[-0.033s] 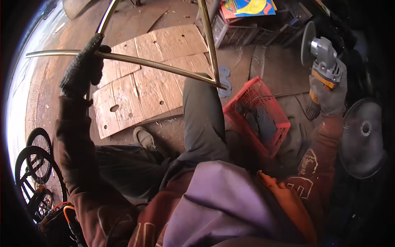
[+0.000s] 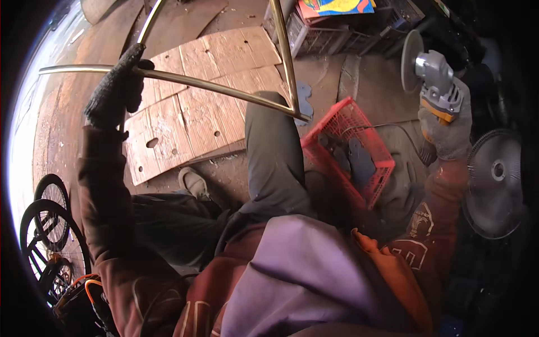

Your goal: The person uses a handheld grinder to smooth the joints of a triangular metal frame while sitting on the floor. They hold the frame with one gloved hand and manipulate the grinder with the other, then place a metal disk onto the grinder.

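Note:
A metal tube frame (image 2: 213, 86) with a brassy sheen spans the space before me, its tubes meeting at a corner above my raised knee. My left hand (image 2: 116, 90), in a dark knit glove, is closed around the tubing near its left part. At the right, my right hand (image 2: 447, 126), in a grey glove, grips an angle grinder (image 2: 438, 78) with a grey head and yellow-orange body. Its pale round disc (image 2: 412, 60) stands on edge, apart from the frame. The fingers on the grinder's far side are hidden.
Flattened cardboard (image 2: 196, 109) covers the floor ahead. A red plastic crate (image 2: 352, 109) holding dark grey pieces stands right of my knee, a cable running over it. A round fan (image 2: 494, 188) is at the right, a dark crate (image 2: 320, 40) at the back, bicycle wheels (image 2: 50, 224) at the left.
The grinder in my right hand has moved slightly left, toward the frame. My left hand keeps its hold on the tubing. The floor and crates sit a little higher in the view.

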A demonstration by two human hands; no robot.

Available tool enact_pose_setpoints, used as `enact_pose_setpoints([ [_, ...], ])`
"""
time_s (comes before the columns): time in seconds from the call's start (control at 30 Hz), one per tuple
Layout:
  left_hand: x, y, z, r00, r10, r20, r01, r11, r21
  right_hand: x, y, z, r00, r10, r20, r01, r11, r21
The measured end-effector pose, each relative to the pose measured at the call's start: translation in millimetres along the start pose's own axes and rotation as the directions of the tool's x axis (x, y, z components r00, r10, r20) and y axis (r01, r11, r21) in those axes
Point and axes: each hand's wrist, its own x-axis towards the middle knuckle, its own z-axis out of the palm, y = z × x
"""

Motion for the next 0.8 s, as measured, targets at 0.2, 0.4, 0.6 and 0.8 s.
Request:
enact_pose_setpoints([
  [0.2, 36, -66, 26, 0.928, -0.364, -0.079, 0.372, 0.917, 0.144, -43, -41, 19, 0.893, 0.092, 0.44, -0.074, 0.996, -0.057],
  [0.4, 33, -116, 29, 0.929, -0.206, -0.306, 0.328, 0.841, 0.43, -58, -39, 51, 0.73, 0.045, 0.682, 0.185, 0.948, -0.26],
  [0.6, 54, -168, 28, 0.919, -0.253, -0.304, 0.362, 0.846, 0.39, -43, -45, 71, 0.697, 0.14, 0.704, 0.118, 0.945, -0.306],
  [0.8, 82, -191, 30, 0.937, -0.244, -0.251, 0.327, 0.865, 0.38, -1, -67, 100, 0.502, 0.218, 0.837, 0.179, 0.92, -0.347],
])
